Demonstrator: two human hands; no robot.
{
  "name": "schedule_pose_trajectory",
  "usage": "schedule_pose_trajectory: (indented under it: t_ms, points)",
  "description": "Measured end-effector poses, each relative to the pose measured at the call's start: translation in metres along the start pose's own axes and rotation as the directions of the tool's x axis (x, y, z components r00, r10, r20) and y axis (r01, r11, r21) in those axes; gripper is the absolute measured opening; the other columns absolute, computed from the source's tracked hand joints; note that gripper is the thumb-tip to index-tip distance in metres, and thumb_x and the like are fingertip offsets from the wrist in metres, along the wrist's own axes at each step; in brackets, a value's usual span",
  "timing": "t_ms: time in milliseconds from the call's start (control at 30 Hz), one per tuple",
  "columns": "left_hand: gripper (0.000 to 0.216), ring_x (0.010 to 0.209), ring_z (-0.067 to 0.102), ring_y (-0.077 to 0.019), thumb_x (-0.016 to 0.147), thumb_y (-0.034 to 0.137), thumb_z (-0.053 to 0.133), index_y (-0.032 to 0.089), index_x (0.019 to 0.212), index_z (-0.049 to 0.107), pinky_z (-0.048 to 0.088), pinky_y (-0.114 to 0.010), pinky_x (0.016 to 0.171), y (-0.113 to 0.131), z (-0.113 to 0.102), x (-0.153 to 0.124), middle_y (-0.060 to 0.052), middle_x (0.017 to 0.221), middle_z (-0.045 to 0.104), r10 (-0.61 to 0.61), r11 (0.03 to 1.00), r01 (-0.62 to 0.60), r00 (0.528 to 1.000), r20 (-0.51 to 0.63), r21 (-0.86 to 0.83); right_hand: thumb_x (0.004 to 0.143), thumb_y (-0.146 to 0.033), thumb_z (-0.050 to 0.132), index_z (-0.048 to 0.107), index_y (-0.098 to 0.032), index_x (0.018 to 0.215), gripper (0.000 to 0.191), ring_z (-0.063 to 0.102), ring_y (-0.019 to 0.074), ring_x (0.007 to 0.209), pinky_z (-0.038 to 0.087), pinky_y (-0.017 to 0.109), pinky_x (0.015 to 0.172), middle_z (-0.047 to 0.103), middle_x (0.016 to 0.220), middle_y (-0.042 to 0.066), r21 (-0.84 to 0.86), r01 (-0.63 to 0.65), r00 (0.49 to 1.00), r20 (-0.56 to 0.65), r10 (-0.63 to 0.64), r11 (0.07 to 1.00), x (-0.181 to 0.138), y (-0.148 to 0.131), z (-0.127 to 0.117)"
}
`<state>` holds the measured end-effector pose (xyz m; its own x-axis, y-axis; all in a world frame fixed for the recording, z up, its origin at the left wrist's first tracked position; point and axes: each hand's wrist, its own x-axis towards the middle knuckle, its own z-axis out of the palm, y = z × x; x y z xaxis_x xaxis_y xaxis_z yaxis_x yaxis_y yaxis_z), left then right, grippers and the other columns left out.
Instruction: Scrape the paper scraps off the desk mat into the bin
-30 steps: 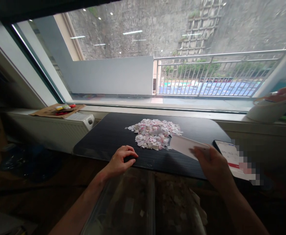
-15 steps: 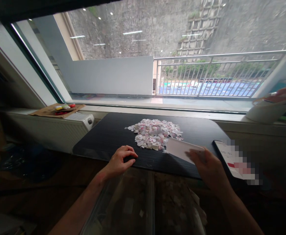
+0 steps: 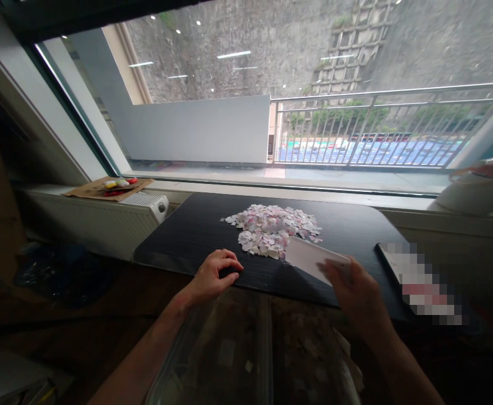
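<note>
A heap of small pink and white paper scraps (image 3: 274,228) lies on a black table (image 3: 187,236). My right hand (image 3: 354,289) grips a flat white card (image 3: 308,256) whose far edge touches the heap's near right side. Curled over the table's near edge, my left hand (image 3: 213,275) rests with its fingers bent on the tabletop, holding nothing I can see. Below the edge, between my arms, sits a clear plastic bin (image 3: 246,354) with some scraps inside.
A phone (image 3: 415,275) lies at the table's right end. A white radiator (image 3: 115,216) stands to the left with cardboard and small coloured items (image 3: 111,185) on top. A white bowl (image 3: 470,191) sits on the window sill at right. Behind is a large window.
My right hand has slid the card leftward along the table, up against the heap's near right side. My left hand has stayed on the table edge. The camera shifted slightly.
</note>
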<state>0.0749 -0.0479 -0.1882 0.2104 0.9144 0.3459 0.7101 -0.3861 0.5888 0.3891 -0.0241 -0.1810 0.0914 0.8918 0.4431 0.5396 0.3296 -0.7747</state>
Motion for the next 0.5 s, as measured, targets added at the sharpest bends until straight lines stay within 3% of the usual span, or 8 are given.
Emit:
schedule_pose_trajectory:
  t_ms: [200,367,500]
  points:
    - [0.017,0.098,0.062,-0.0192,0.079,0.016,0.061,0.021,0.088,0.074,0.05,-0.033,0.092,-0.001,-0.006,0.001,-0.005,0.101,0.068,0.001,0.999,-0.002,1.0,0.019,0.044,0.086,-0.047,0.061,0.067,-0.023,0.096,0.027,0.068,0.0227,0.073,0.053,0.032,0.069,0.074,0.081,0.004,0.053,0.005,1.0,0.029,-0.007,0.999,-0.007,-0.001,0.003]
    - [0.019,0.099,0.06,-0.0246,0.08,0.021,0.061,0.02,0.094,0.075,0.043,-0.045,0.098,-0.019,-0.017,0.007,-0.008,0.102,0.067,-0.04,0.984,0.049,0.997,-0.061,0.168,0.086,-0.047,0.061,0.067,-0.023,0.097,0.027,0.068,0.022,0.074,0.053,0.032,0.07,0.073,0.082,0.003,0.096,-0.014,0.995,0.098,0.004,0.995,-0.016,-0.003,0.011]
    - [0.02,0.098,0.06,-0.0227,0.084,0.025,0.059,0.022,0.097,0.074,0.045,-0.042,0.095,-0.033,-0.021,0.007,-0.007,0.103,0.066,-0.054,0.974,0.075,0.993,-0.103,0.214,0.088,-0.046,0.06,0.066,-0.023,0.099,0.026,0.067,0.0215,0.074,0.052,0.032,0.071,0.073,0.083,0.003,0.132,-0.039,0.993,0.114,0.024,0.991,-0.022,-0.01,0.02]
